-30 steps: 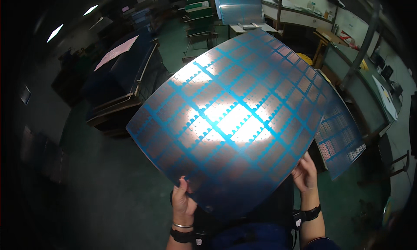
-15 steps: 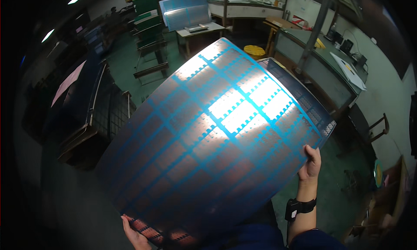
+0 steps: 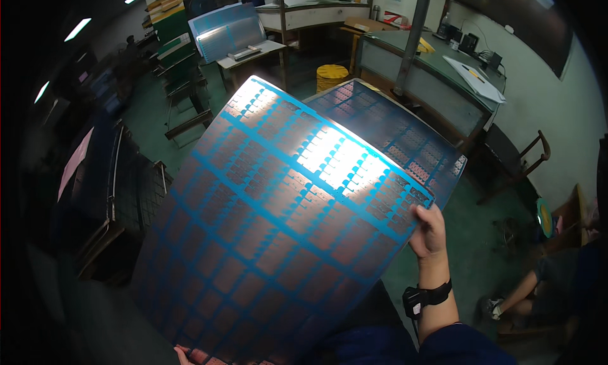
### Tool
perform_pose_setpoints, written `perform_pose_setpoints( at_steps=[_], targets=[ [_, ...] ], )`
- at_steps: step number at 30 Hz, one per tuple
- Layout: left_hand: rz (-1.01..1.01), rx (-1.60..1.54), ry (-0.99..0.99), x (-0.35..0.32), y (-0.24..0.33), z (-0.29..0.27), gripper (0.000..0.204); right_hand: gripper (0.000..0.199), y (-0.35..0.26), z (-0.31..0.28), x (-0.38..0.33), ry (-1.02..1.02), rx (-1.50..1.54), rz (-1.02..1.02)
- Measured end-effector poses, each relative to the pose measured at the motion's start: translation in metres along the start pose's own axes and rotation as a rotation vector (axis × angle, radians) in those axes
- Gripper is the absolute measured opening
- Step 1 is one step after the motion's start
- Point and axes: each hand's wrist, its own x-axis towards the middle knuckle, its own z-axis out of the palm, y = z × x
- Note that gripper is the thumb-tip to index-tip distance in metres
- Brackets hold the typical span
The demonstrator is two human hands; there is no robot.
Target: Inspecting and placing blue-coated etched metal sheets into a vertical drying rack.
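A large copper-coloured circuit board panel [image 3: 278, 219] with blue patterned lines is held up in front of me, tilted and slightly bowed. My right hand [image 3: 429, 230] is closed on its right corner, thumb on the front face. At the lower left, my left hand [image 3: 182, 355] grips the near corner; only a finger or thumb tip shows, the rest being cut off by the picture's edge. Strong light glares off the panel's upper part. Behind its far edge lies another dark panel [image 3: 392, 121] with a similar pattern, partly covered.
A dark rack [image 3: 107, 200] stands at the left. Beyond are a small table [image 3: 253, 53] with leaning blue panels, a yellow-topped bin [image 3: 332, 76] and a green-topped workbench [image 3: 405, 48]. At the right are a wooden chair [image 3: 538, 148] and another person's leg [image 3: 518, 295].
The held panel's far edge has come down and left, uncovering more of the panel behind. My right hand has shifted slightly left, my left hand nearly out of view. Another person's leg now shows.
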Motion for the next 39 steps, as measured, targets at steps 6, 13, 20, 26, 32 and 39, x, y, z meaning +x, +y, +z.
perform_pose_setpoints(
  at_steps=[6, 13, 20, 26, 32, 39],
  targets=[
    [0.41, 0.066, 0.183, 0.013, 0.021, -0.01, 0.036, 0.048, -0.032, -0.016, 0.018, -0.077, -0.471, 0.224],
    [0.637, -0.102, -0.176, 0.032, 0.038, -0.048, 0.026, 0.024, -0.026, -0.043, 0.036, -0.172, -0.674, 0.148],
    [0.505, -0.317, -1.032, 0.09, 0.044, -0.031, 0.025, 0.032, -0.011, -0.119, 0.089, 0.08, 0.039, -0.029],
    [0.081, -0.59, -0.579, 0.029, 0.027, 0.041, 0.031, 0.034, 0.015, -0.151, 0.076, 0.001, 0.015, 0.049],
    [-0.007, -0.498, -0.512, -0.031, 0.034, 0.089, 0.049, 0.035, 0.035, -0.166, 0.045, -0.121, 0.012, 0.104],
    [-0.009, -0.298, -0.577, -0.043, 0.032, 0.096, 0.047, 0.037, 0.06, -0.17, 0.007, -0.282, 0.027, 0.179]
  ],
)
